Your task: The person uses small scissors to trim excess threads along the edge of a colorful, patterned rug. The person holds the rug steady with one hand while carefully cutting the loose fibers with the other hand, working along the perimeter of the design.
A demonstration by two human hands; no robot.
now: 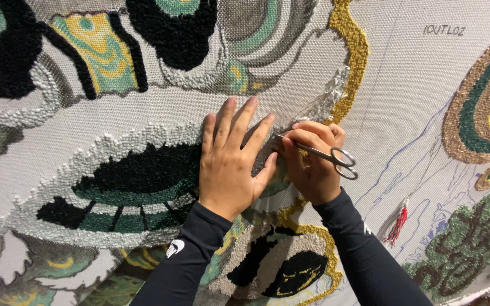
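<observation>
A tufted rug (114,187) on grey backing cloth fills the view, patterned in black, green, gold and pale grey loops. The left hand (231,161) lies flat on it, fingers spread and holding nothing, just beside a pale grey patch. The right hand (313,164), its grip closed around metal scissors (324,154), points the blades toward the rug between both hands. A small red tassel (398,225) hangs on the bare cloth to the right, well apart.
</observation>
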